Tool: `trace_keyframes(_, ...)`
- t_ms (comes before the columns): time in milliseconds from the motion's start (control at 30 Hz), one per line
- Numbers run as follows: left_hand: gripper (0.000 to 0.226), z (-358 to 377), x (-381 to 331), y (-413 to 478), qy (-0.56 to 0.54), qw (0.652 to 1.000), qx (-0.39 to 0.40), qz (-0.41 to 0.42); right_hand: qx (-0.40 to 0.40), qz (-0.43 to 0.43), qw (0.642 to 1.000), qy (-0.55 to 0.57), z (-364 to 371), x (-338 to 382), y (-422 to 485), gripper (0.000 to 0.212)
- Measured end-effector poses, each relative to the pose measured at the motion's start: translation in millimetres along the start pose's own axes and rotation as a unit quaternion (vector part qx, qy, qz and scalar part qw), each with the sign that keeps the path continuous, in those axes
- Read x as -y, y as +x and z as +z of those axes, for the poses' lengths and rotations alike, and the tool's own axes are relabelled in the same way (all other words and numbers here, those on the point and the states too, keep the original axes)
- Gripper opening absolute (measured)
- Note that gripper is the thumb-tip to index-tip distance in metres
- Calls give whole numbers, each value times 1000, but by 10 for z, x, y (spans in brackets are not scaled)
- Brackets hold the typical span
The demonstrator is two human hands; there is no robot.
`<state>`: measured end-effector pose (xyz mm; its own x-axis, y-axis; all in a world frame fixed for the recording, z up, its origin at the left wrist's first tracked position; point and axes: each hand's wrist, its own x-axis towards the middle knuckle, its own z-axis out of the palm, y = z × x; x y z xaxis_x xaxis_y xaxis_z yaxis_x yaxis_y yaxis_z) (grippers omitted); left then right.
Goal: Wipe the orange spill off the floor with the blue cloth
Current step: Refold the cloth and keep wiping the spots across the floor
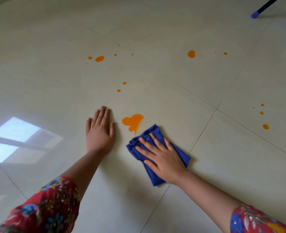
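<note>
— Beside the orange spill (132, 121), whose near edge touches the blue cloth (155, 175)?
— Yes; right hand (162, 158) spread flat on it, left hand (100, 130) flat on open floor (206, 174)

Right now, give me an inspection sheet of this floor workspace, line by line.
Surface: pale tiled floor, glossy, with a window reflection at left.
Job's things: blue cloth, crumpled flat on the floor; largest orange puddle just beyond it, unwiped; smaller orange drops scattered farther out and to the right.
Clutter: nothing seen.
Hands: right hand flat on the cloth, fingers spread; left hand flat on bare floor, beside the puddle, holding nothing.
Cables: nothing seen.
Surroundings: dark pole with a blue tip at the top right corner; floral sleeves at the bottom edge.
</note>
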<state>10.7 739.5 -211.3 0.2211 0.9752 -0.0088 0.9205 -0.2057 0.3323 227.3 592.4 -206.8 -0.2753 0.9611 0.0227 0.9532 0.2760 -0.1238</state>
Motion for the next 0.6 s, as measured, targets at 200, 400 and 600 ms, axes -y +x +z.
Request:
trace_keyframes(200, 59, -16, -24, 0, -10, 1000, -6, 0, 17, -43, 999, -23, -9, -139, 870, 50)
trace_keyframes(400, 49, -112, 12, 72, -58, 997, -44, -15, -63, 179, 982, -4, 37, -25, 348, 50)
trace_keyframes(600, 54, -232, 316, 586, -13, 996, -79, -40, -28, 5, 999, 17, 95, 313, 1104, 49)
